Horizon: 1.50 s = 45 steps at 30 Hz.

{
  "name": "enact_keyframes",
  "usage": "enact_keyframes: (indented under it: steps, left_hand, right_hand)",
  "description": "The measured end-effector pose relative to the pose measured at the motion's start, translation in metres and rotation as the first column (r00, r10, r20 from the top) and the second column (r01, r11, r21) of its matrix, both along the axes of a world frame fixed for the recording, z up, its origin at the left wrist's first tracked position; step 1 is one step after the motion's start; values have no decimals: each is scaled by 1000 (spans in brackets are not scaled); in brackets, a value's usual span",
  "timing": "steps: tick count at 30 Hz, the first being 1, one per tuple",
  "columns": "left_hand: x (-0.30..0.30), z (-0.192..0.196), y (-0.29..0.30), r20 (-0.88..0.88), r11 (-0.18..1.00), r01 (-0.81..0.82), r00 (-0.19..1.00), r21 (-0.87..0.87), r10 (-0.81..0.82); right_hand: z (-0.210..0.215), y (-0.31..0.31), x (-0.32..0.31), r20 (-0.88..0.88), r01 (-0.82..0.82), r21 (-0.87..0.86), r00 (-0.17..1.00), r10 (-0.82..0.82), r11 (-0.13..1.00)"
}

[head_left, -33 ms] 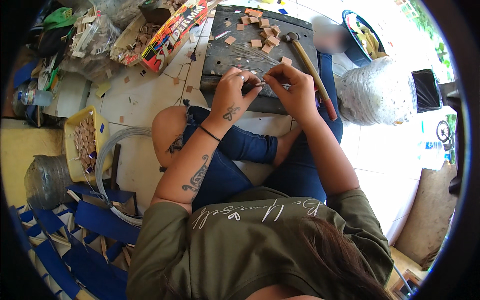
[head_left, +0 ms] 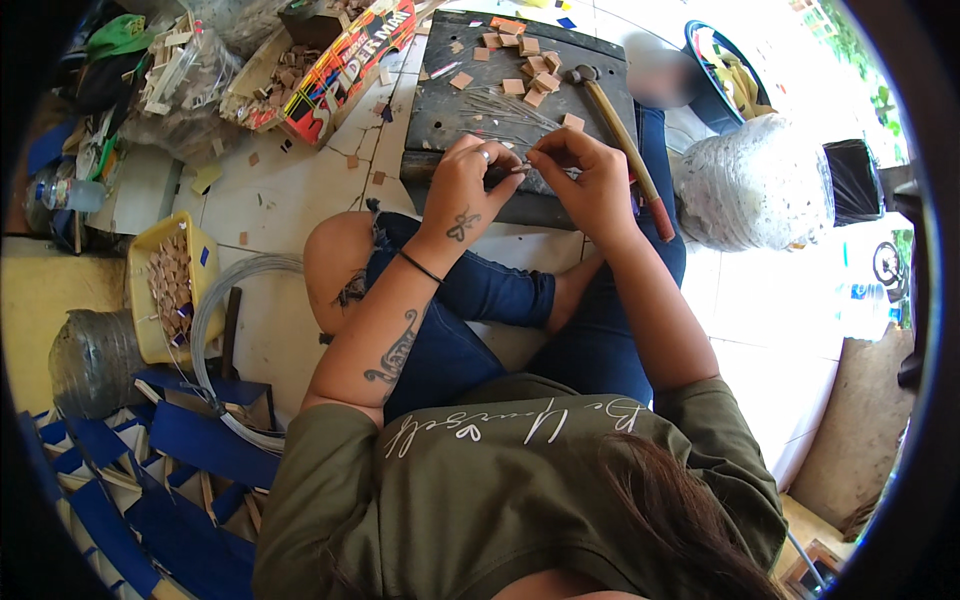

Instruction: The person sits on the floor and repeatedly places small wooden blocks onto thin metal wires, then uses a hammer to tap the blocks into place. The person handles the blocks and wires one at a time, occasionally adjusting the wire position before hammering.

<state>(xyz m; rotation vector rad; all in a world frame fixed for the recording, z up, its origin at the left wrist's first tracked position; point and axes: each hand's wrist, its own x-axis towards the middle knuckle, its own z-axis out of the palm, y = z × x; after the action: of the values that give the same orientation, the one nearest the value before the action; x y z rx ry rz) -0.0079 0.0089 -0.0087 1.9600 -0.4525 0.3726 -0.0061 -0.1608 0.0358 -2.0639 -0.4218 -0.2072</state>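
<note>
Over the near edge of a dark work block [head_left: 430,130], my left hand [head_left: 470,185] and my right hand [head_left: 585,180] meet with fingertips pinched close together. Between them is a tiny thin piece, too small to make out. Just beyond the fingers, several thin wire lengths [head_left: 505,108] lie on the block. Small square wooden tiles [head_left: 513,87] are scattered farther back on it. A hammer [head_left: 622,130] with a wooden handle lies along the block's right side, its reddish grip end close to my right forearm.
A yellow basket [head_left: 205,290] of wooden tiles stands at left beside a wire coil [head_left: 215,330]. Blue-and-white box pieces [head_left: 170,500] fill the lower left. A colourful printed carton [head_left: 345,70] sits far left. A wrapped bundle [head_left: 755,185] and a dark tub [head_left: 700,45] stand right.
</note>
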Motion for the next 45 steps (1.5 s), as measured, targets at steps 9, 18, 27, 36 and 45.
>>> enact_keyframes:
  steps: [9,18,27,36,45]
  left_hand:
    - [1,3,-2,42,1000,4,999,-9,-3]
    - [4,4,-4,57,996,56,997,-71,-52]
    - [6,4,-6,103,998,66,992,8,-66]
    - [5,7,-7,82,997,71,994,-24,-69]
    - [5,3,-8,102,999,48,994,5,-48]
  right_hand:
    - [8,3,4,105,-52,-167,992,70,985]
    - [2,-21,1,331,185,-275,939,-88,943]
    - [-16,-92,-22,157,388,-634,912,-380,669]
    - [43,-78,-98,-331,97,-82,936,-119,992]
    - [62,-65,-121,-91,80,-358,989,-120,930]
